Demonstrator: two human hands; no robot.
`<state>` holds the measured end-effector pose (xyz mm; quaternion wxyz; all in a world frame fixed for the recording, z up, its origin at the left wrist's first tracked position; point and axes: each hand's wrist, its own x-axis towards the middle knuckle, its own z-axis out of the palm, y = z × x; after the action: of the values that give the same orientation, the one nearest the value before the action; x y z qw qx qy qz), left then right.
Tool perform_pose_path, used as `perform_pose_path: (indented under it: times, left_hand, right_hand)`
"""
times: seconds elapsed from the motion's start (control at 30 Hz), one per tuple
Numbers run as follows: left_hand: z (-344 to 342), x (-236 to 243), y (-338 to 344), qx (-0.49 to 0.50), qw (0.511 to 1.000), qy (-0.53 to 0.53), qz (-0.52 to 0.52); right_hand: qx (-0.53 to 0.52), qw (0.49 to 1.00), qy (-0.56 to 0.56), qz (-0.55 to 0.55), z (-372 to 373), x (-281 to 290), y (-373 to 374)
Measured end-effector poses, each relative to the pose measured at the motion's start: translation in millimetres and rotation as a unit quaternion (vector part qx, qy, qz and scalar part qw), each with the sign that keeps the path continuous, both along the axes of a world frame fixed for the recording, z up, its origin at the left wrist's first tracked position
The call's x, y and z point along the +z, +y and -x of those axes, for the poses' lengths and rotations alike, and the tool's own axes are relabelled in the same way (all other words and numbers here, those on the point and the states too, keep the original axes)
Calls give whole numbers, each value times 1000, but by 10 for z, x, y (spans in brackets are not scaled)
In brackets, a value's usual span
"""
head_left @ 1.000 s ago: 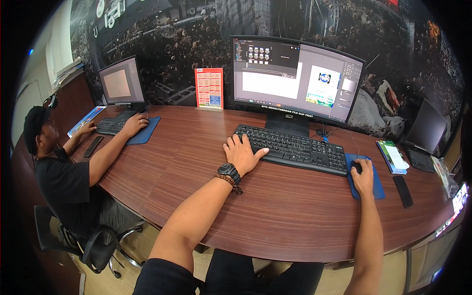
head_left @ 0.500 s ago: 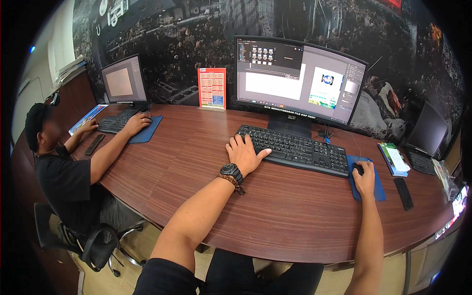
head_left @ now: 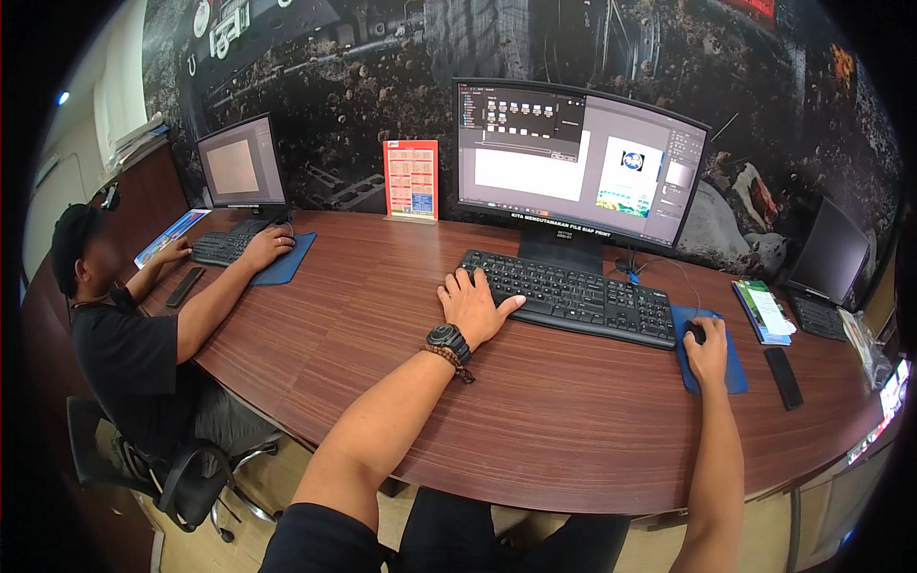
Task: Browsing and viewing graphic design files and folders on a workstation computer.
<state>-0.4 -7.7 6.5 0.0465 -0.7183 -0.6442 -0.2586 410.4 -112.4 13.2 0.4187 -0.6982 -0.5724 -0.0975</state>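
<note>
My left hand (head_left: 470,311) rests with spread fingers on the left end of a black keyboard (head_left: 583,294), wrist wearing a black watch and beaded bracelet. My right hand (head_left: 708,353) curls over a black computer mouse (head_left: 695,330) on a blue mousepad (head_left: 727,375). Above the keyboard stands a curved black monitor (head_left: 527,170), showing a dark file-browser window over a white page, with a coloured design at the right.
At left, a co-worker (head_left: 124,334) sits at another monitor (head_left: 237,168) and keyboard (head_left: 218,248). A red printed stand (head_left: 411,180) backs the wooden desk (head_left: 334,353). A booklet stack (head_left: 764,310), black phone (head_left: 785,378) and laptop (head_left: 827,253) lie at the right.
The view has shifted slightly, so the monitors sit a little lower in the frame. Both my hands stay in place on keyboard and mouse.
</note>
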Motion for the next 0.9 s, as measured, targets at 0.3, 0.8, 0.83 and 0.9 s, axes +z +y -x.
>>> perform_pose_path:
  times: [0.3,0.8,0.83,0.9]
  left_hand:
    - [7,-36,30,-3,1000,-8,-11]
    - [1,-18,14,-2,1000,-9,-15]
    - [-9,-6,9,-4,1000,-7,-14]
    - [2,0,4,-1,1000,-8,-9]
  right_hand:
    - [-3,1000,3,0,-6,-12,14]
    - [4,1000,4,1,-77,-58,30]
    - [1,1000,-10,-8,-86,-69,28]
    - [4,1000,-4,-6,-47,-46,25]
